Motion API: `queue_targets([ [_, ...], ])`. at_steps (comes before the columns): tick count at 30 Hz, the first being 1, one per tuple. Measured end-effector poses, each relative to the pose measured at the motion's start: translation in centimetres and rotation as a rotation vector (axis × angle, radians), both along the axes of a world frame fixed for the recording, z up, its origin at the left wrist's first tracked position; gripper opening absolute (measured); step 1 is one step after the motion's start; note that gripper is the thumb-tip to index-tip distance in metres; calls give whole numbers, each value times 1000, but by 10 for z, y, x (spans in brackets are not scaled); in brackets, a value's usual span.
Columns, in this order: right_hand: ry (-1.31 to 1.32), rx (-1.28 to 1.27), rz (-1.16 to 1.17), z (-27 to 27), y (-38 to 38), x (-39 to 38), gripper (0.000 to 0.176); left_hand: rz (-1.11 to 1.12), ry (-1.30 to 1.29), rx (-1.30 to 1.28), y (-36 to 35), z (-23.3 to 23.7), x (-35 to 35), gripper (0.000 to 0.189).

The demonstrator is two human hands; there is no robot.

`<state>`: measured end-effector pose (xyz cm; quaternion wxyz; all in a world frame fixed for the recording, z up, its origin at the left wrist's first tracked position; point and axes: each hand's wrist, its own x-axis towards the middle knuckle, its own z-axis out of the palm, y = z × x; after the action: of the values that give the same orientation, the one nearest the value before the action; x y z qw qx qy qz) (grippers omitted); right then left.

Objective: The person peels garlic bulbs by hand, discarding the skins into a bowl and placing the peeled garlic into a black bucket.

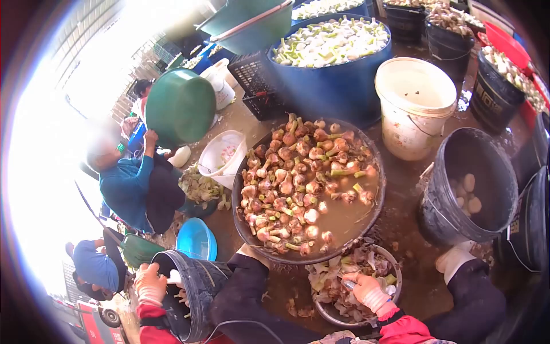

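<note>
My left hand (150,285), in an orange-pink glove, is at the mouth of a tilted black bucket (201,286). Its fingers are closed on a pale, peeled garlic bulb (173,277); more pale garlic lies inside. Over a metal bowl (397,275) heaped with garlic skins (338,275), my gloved right hand (366,291) closes around a small knife (348,284). Only a short shiny part of the knife shows. Beyond the bowl stands a wide dark tub (379,209) with muddy water and many unpeeled garlic bulbs (292,178).
At right are a black bucket (432,215) with a few round pale pieces and a white bucket (412,135). A blue barrel (326,86) full of trimmed garlic stands behind. At left, a person (129,183) sits by a green basin (180,106), near a blue basin (196,239).
</note>
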<state>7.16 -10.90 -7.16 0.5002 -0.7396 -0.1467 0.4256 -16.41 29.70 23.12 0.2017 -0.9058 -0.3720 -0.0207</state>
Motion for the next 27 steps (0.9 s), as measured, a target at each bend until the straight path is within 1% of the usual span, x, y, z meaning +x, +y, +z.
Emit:
queue_targets([
  [1, -212, -17, 59, 1, -5, -1, 41, -70, -21, 117, -23, -2, 33, 15],
  [2, -55, -74, 66, 7, -7, 1, 38, -124, -113, -127, -38, -9, 60, 16],
  [3, -60, -77, 73, 13, -9, 0, 38, -174, -206, -369, -46, -20, 86, 18],
  [4, -64, -64, 44, 21, -9, -2, 39, -269, -179, -603, -50, -43, 112, 20],
  [5, -70, -50, 11, 25, -8, -2, 39, -386, -80, -764, -56, -66, 139, 20],
  [6, -81, -51, 9, 25, -9, -2, 39, -536, -42, -754, -41, -121, 149, 20],
  [7, -85, 28, -29, 22, -11, -7, 40, -526, 201, -740, -46, -147, 171, 24],
  [8, -87, 105, -69, 19, -13, -10, 41, -438, 322, -697, -40, -187, 181, 30],
  [9, -95, 96, -71, 20, -15, -10, 41, -316, 501, -570, -41, -214, 193, 34],
  [11, -90, 74, -71, 24, -20, -11, 43, -303, 424, -495, -22, -266, 193, 34],
  [13, -97, 73, -106, 25, -19, -7, 43, -300, 396, -493, -18, -287, 197, 35],
  [15, 178, -85, -180, 32, -18, -6, 42, -300, 378, -482, -10, -301, 206, 36],
  [17, 152, -86, -190, 34, -16, -7, 42, -30, 465, -702, -4, -311, 229, 38],
  [18, 125, -85, -176, 36, -17, -8, 41, -79, 457, -680, -6, -315, 232, 33],
  [19, 123, -91, -184, 31, -18, -10, 41, -89, 457, -685, -7, -318, 232, 33],
  [21, -111, -46, -120, 13, -13, -18, 40, -65, 377, -1220, -12, -312, 227, 31],
  [22, -36, -70, -129, 14, -9, -17, 38, -70, 387, -1220, -21, -301, 222, 31],
  [23, -31, -72, -138, 19, -6, -16, 38, 37, 170, -1393, -34, -290, 217, 30],
  [25, -46, 71, -251, 31, -1, -9, 38, 256, -301, -1695, -64, -261, 210, 29],
  [26, -78, 93, -276, 33, 2, -7, 35, 246, -294, -1695, -79, -248, 206, 29],
  [27, -80, 92, -287, 41, 7, -6, 35, 212, -499, -1957, -95, -234, 199, 30],
])
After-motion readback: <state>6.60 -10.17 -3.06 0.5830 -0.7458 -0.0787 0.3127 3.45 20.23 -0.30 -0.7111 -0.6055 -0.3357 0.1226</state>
